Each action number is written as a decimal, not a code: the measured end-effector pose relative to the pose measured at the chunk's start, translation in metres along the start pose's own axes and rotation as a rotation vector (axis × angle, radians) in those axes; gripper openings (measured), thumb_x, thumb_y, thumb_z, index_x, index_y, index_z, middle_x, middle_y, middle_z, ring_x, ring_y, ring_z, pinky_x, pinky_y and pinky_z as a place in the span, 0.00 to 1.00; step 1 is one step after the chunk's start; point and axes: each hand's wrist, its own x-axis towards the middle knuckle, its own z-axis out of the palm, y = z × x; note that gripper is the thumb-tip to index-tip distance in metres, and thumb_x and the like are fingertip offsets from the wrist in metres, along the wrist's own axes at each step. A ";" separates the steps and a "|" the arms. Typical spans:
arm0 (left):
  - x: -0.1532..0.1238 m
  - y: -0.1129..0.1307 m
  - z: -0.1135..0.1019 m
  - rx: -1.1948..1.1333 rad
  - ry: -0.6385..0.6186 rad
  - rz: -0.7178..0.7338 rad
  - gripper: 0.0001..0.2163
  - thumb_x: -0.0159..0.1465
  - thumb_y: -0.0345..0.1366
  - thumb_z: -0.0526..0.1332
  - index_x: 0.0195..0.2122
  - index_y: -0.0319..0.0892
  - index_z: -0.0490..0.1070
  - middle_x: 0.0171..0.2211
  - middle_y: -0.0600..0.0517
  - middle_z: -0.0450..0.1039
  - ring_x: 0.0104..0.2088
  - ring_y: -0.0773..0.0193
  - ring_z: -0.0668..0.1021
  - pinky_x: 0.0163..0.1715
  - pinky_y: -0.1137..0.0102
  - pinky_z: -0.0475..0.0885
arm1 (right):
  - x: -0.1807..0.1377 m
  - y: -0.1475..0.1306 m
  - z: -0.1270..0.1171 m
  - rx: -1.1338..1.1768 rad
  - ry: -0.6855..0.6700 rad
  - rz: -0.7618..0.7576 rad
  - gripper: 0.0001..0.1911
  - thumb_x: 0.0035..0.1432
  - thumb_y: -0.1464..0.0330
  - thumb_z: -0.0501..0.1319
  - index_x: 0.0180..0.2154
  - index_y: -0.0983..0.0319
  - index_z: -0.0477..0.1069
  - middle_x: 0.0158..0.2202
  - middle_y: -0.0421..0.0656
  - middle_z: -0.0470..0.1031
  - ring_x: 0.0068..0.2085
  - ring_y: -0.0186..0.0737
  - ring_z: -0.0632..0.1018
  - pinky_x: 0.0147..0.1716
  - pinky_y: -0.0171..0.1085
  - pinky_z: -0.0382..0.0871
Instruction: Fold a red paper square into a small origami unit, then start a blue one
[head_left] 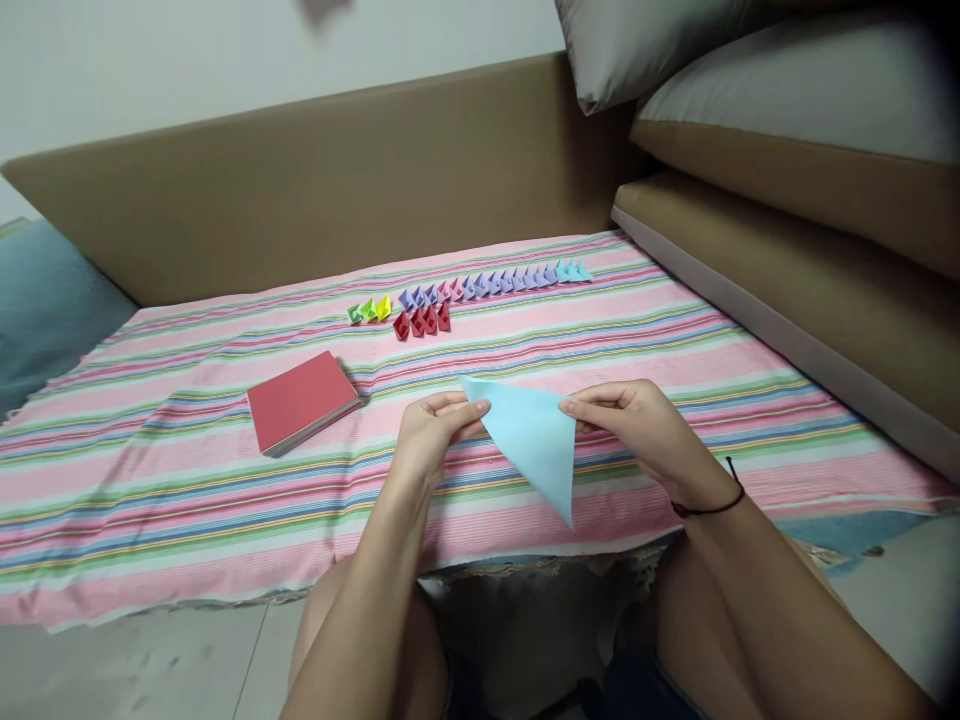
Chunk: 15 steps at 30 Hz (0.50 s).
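Observation:
A light blue sheet of paper (529,435), folded into a triangle, is held up above the striped cloth between my two hands. My left hand (439,425) pinches it near its upper left corner, thumb on top. On the other side, my right hand (619,415) grips the right edge near the top between thumb and fingers. One pointed corner hangs down toward my lap. Beyond my left hand lies a stack of square paper (304,400) with a red sheet on top.
Small folded paper pieces stand in rows: purple ones (491,285), light blue ones (574,271), red ones (422,321), and green and yellow ones (369,310). The pink striped cloth (187,500) covers the seat. Brown cushions (787,280) are piled at right, below a brown backrest (337,180).

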 end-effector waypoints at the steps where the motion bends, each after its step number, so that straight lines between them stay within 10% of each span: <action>1: 0.000 0.001 -0.002 -0.008 0.006 0.005 0.11 0.44 0.33 0.72 0.28 0.35 0.77 0.27 0.49 0.79 0.27 0.66 0.79 0.34 0.73 0.74 | 0.000 0.000 -0.001 -0.006 0.003 -0.002 0.12 0.48 0.60 0.67 0.28 0.62 0.79 0.31 0.44 0.80 0.34 0.41 0.77 0.33 0.36 0.70; 15: 0.001 0.004 -0.001 -0.012 0.075 0.011 0.12 0.40 0.31 0.74 0.24 0.36 0.74 0.23 0.53 0.77 0.25 0.69 0.77 0.32 0.74 0.74 | 0.000 -0.001 0.001 -0.051 -0.031 0.009 0.12 0.47 0.59 0.67 0.26 0.62 0.79 0.31 0.44 0.80 0.33 0.41 0.76 0.32 0.36 0.69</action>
